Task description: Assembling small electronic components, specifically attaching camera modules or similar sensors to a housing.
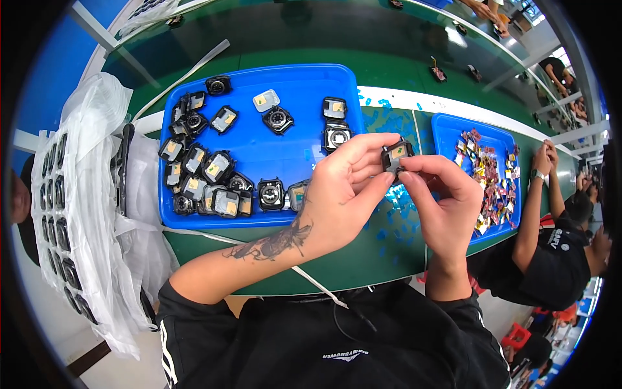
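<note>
Just right of the larger blue tray, the left hand and right hand both pinch one small black watch case.

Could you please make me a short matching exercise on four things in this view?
Things:
1. Large tray
2. Single watch case
3. Blue scraps
4. Small tray

Places or states:
A. Scattered loose on the green table
B. Heaped with small multicoloured pieces
C. Held between the left hand and right hand
D. Holding many dark cases

Right pairs: 1-D, 2-C, 3-A, 4-B
</note>
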`<state>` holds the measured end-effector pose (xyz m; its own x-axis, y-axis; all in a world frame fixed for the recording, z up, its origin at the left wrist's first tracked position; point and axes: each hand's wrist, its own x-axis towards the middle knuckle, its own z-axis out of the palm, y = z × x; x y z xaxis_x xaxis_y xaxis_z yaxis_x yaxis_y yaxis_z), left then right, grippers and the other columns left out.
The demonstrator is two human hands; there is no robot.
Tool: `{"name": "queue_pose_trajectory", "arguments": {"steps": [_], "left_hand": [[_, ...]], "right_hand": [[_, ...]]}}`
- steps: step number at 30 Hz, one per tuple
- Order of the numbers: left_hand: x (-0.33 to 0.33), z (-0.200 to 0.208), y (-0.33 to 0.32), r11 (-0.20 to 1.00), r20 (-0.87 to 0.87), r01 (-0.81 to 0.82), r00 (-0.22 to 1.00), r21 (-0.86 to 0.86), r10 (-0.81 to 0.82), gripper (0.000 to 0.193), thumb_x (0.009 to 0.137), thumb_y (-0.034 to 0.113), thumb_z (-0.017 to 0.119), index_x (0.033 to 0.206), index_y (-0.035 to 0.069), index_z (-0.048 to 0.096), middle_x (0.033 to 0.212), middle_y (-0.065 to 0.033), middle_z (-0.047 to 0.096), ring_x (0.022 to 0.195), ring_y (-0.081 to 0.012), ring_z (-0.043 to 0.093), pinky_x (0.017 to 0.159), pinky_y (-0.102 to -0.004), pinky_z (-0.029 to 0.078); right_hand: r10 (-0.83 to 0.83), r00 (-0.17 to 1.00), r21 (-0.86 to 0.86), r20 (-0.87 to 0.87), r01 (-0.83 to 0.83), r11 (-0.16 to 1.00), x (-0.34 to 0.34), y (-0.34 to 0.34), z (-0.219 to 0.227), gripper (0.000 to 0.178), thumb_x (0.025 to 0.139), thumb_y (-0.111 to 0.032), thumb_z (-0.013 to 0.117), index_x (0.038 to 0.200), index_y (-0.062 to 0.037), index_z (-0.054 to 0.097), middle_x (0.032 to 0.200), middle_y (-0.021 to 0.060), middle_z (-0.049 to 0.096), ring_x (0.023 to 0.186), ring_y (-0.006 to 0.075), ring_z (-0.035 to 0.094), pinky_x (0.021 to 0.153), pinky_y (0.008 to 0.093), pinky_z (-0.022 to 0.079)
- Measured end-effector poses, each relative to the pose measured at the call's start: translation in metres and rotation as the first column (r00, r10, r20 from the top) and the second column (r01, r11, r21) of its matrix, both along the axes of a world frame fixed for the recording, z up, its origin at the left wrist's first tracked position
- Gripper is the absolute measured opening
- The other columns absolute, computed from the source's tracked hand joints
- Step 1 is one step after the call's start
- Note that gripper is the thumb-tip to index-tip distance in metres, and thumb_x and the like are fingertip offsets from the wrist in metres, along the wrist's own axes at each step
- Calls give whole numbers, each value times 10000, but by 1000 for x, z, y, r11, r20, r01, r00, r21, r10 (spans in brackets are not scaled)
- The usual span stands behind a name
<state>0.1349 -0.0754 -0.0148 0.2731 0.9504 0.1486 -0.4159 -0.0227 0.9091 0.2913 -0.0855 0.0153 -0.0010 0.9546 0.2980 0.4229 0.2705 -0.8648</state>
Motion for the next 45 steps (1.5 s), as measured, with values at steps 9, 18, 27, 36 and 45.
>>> {"name": "queue_pose_trajectory", "arguments": {"steps": [9, 18, 27, 36, 45], "left_hand": [[-3, 4, 1, 998, -36, 65, 997, -21, -65, 449, 895, -108, 537, 1336, -71, 463, 1283, -173, 570, 1197, -214, 564, 1041, -326, 448], [-2, 0, -1, 998, -53, 51, 997, 28, -49, 444, 915, -81, 529, 1354, -56, 473, 1278, -171, 582, 1186, -207, 573, 1007, -316, 477], [-3, 5, -2, 996, -37, 61, 997, -60, -63, 461, 901, -106, 537, 1354, -87, 454, 1288, -202, 571, 1195, -217, 563, 1027, -329, 458], [-5, -2, -3, 997, -64, 76, 995, -18, -77, 422, 924, -73, 517, 1344, -69, 470, 1283, -171, 578, 1184, -197, 569, 977, -302, 477], [0, 1, -3, 999, 159, 37, 987, -30, -32, 358, 925, -62, 527, 1279, -5, 518, 1230, -155, 596, 1115, -176, 603, 945, -286, 477]], "right_hand": [[26, 1000, 41, 18, -26, 999, 2, 5, -1, 112, 780, 22, 727, 883, -10, 693, 784, 34, 689, 622, 73, 562, 561, 215, 437], [59, 998, 47, 20, -60, 997, 5, 7, -1, 114, 782, 2, 725, 892, -14, 700, 789, 24, 687, 591, 72, 504, 563, 219, 426], [48, 997, -1, 54, -48, 999, 1, 7, 6, 94, 776, -2, 724, 863, -23, 693, 780, 30, 687, 576, 81, 504, 516, 229, 390], [-27, 963, 62, 269, 10, 998, 4, 7, 7, 175, 722, -20, 754, 736, -49, 583, 669, -10, 537, 649, 86, 531, 524, 234, 346], [35, 911, -137, -411, -99, 986, 17, -13, 0, 178, 776, 41, 719, 910, 12, 605, 856, 35, 599, 822, 103, 605, 784, 247, 527]]}}
